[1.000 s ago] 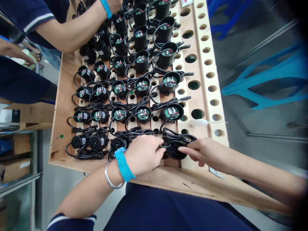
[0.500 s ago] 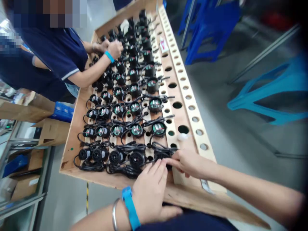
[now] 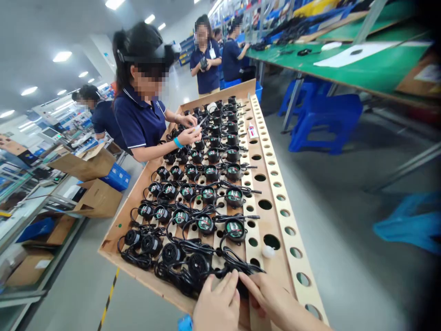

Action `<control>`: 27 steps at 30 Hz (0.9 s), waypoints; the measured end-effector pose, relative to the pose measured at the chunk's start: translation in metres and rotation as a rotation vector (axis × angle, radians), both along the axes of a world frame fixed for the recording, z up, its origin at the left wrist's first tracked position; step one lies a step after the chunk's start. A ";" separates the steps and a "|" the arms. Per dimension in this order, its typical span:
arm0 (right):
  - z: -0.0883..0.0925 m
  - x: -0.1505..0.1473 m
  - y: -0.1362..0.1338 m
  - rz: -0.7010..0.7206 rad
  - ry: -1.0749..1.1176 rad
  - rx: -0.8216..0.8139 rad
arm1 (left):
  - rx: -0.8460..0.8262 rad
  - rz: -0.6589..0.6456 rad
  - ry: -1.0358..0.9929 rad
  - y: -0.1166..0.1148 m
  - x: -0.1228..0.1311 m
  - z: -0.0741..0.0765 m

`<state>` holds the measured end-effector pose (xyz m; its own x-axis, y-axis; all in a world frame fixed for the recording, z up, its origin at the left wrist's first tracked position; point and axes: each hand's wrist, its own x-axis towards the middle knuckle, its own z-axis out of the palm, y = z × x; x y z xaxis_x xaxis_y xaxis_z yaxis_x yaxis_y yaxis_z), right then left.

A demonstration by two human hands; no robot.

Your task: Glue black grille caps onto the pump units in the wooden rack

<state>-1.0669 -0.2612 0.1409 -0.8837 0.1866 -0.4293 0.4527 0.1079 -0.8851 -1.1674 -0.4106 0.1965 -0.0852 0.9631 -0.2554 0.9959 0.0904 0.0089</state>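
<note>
Both hands work at the near end of a wooden rack (image 3: 257,317) over a black round cabled unit, mostly hidden under the fingers. My left hand (image 3: 218,303) lies over it with fingers stretched out, the fingertips touching it. From the right, my right hand (image 3: 272,294) has its index finger extended against the unit and its other fingers curled down at its side. Black cable (image 3: 239,262) is bundled just beyond the fingertips. In the same row, a black unit with a slotted face (image 3: 199,265) sits left of my hands. Behind it, an open unit (image 3: 235,230) shows a green circuit board.
A small white round object (image 3: 268,251) lies beside a large hole. Farther up are a white-and-red tube (image 3: 252,131) and a strip of holes (image 3: 296,253). A co-worker's hands (image 3: 189,133) hold a slender item over the rack's far left. Blue stools (image 3: 324,119) stand right.
The view has tilted up, so the rack and my hands sit lower in the picture. My hands stay on the same unit. The co-worker's hands now show a slender item between them.
</note>
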 end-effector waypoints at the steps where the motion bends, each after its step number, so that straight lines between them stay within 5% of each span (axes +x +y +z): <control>1: -0.001 -0.001 -0.001 -0.001 0.003 -0.011 | 0.019 -0.008 0.009 0.000 0.000 -0.004; 7: -0.003 -0.005 -0.002 -0.018 0.043 -0.012 | 0.095 0.036 0.081 0.006 0.007 -0.004; 17: 0.009 -0.004 0.002 -0.036 -0.024 -0.024 | -0.148 0.049 -0.059 0.020 0.024 0.046; 22: 0.028 0.044 0.015 -0.088 -0.040 -0.025 | -0.154 0.050 -0.072 0.028 0.028 0.050; 27: 0.021 0.100 0.028 -0.314 -0.048 0.172 | -0.264 0.031 0.013 0.036 0.038 0.057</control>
